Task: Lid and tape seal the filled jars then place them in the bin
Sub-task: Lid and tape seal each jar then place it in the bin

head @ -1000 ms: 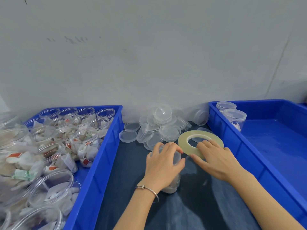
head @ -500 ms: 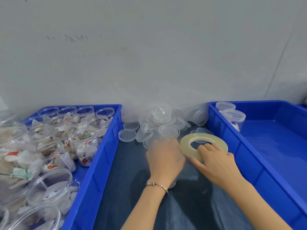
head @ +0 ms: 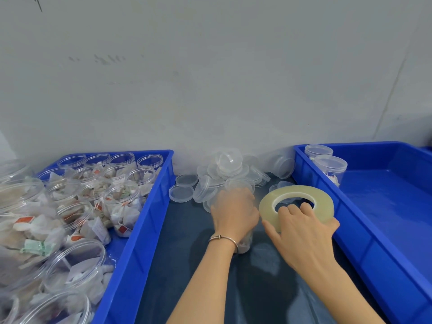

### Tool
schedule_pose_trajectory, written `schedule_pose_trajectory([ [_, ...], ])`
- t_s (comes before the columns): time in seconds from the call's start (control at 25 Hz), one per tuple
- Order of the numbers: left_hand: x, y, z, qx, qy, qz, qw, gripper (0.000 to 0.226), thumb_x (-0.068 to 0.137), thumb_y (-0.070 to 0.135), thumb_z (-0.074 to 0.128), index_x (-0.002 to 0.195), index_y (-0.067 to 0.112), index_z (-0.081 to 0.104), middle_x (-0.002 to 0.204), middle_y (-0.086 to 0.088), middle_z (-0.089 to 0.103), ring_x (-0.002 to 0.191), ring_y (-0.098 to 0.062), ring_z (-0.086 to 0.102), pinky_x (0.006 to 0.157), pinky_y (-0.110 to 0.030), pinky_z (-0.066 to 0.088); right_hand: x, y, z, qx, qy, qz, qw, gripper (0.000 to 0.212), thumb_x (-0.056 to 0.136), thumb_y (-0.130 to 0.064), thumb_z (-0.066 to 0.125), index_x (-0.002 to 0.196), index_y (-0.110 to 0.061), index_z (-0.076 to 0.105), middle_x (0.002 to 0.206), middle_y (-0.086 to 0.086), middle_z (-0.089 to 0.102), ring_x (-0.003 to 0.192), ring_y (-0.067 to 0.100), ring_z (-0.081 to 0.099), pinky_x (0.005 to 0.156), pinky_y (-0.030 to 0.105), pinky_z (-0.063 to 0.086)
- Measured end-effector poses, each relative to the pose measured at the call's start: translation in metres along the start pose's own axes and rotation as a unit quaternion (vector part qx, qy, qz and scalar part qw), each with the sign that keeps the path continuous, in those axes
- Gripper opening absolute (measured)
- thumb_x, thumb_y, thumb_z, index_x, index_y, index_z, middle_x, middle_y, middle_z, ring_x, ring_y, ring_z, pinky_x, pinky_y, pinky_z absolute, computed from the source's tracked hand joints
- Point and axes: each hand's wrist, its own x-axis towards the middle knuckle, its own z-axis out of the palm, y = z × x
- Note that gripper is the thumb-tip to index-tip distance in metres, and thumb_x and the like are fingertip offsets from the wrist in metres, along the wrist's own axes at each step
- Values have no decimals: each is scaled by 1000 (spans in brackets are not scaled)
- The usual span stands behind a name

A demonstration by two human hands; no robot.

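At frame centre, on the counter (head: 177, 253): left hand (head: 233, 215) clamped over jar (head: 245, 244), now further from the camera than a second ago. Right hand (head: 301, 232) newly gripping tape (head: 295, 202), fingers through its hole. Probably lidded; sealing next.

Blue bins (head: 311, 181), seemingly pale-yellow tape roll (head: 295, 195)

The left hand (head: 234, 212) grips the top of a clear jar (head: 245, 243) standing on the dark mat (head: 191, 253). Just right of the jar, the right hand (head: 304, 232) holds the tape roll (head: 296, 205), fingers hooked through its core. Loose lids (head: 230, 170) lie piled behind the jar. Left of the jar, a blue bin (head: 149, 206) holds filled open jars; right of it, another blue bin (head: 385, 206) holds two lidded jars (head: 330, 166).
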Motion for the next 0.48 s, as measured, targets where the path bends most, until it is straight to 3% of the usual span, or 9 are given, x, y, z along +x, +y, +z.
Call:
schedule_pose_trajectory([
  [0.08, 14, 3, -6, 4, -10, -75, 997, 21, 88, 28, 51, 109, 29, 50, 124, 7, 52, 118, -26, 38, 88, -42, 34, -21, -17, -13, 101, -7, -6, 995, 42, 88, -65, 25, 80, -29, 45, 84, -12, 49, 90, 14, 46, 73, 36, 38],
  [0.16, 31, 1, -14, 24, -44, -142, 989, 19, 90, 25, 49, 108, 28, 47, 126, 2, 50, 119, -28, 36, 91, -45, 33, -50, -31, -16, 209, 66, -55, 974, 39, 78, -64, 36, 69, -27, 46, 69, -11, 47, 75, 16, 51, 65, 38, 42],
  [0.24, 30, -9, -11, 18, -22, -111, 993, 13, 88, 29, 52, 101, 29, 47, 120, 5, 53, 117, -26, 37, 91, -44, 33, -59, -31, -5, 215, 96, -60, 970, 36, 79, -62, 37, 71, -27, 46, 70, -11, 46, 74, 16, 48, 63, 38, 41],
  [0.4, 9, -14, -9, -22, 92, -52, 994, 10, 79, 35, 59, 85, 32, 52, 93, 17, 55, 109, -15, 44, 86, -37, 36, -25, -2, 39, 178, -105, 42, 977, 38, 91, -64, 21, 86, -30, 38, 95, -15, 44, 104, 11, 39, 84, 40, 42],
  [0.48, 6, -11, -9, -28, 100, -48, 993, 9, 78, 35, 61, 84, 32, 55, 91, 17, 56, 108, -12, 45, 83, -33, 36, -10, 4, 63, 159, -141, 52, 976, 39, 94, -62, 24, 88, -27, 40, 102, -13, 46, 112, 12, 38, 87, 41, 44],
])
